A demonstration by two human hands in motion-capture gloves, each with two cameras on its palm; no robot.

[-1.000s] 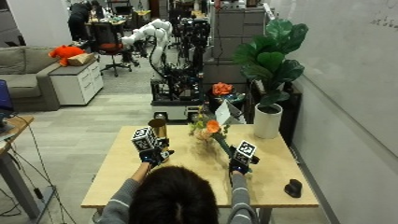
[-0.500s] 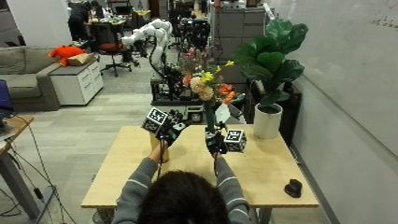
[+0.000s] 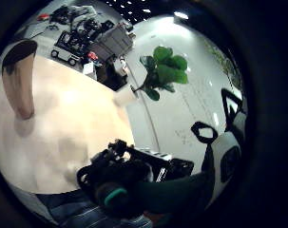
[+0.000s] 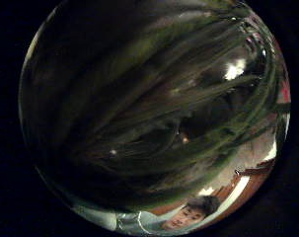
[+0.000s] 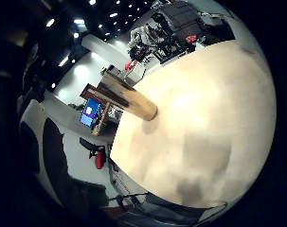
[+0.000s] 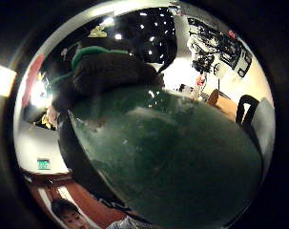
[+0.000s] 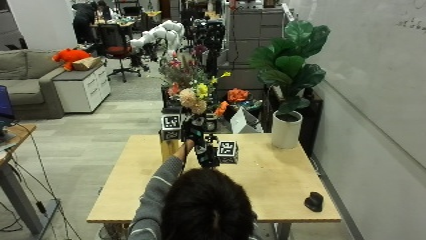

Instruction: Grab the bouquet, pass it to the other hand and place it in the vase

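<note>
1. The bouquet [image 7: 192, 86] is held upright in the air over the far half of the table [image 7: 279, 185], its yellow, pink, orange and dark red blooms well above the tabletop.
2. The left hand [image 7: 194, 131] is raised at the base of the bouquet, fingers wrapped around the stems; in the left thumb side palm view green stems [image 4: 159, 113] fill nearly the whole field.
3. The right hand [image 7: 208, 154] sits just below and slightly right of the left hand, at the lower end of the stems. Its thumb side palm view is filled by a dark green mass [image 6: 172, 162] close to the palm, but I cannot tell whether its fingers clasp the stems.
4. The vase [image 7: 170, 149], a tan cylinder, stands on the table just left of the hands, partly hidden by the left forearm; it also shows standing on the tabletop in the right little finger side view [image 5: 129, 100].
5. A small black object [image 7: 313, 201] lies near the table's right near corner.
6. A potted plant [image 7: 289, 80] in a white pot stands beyond the table's far right corner.
</note>
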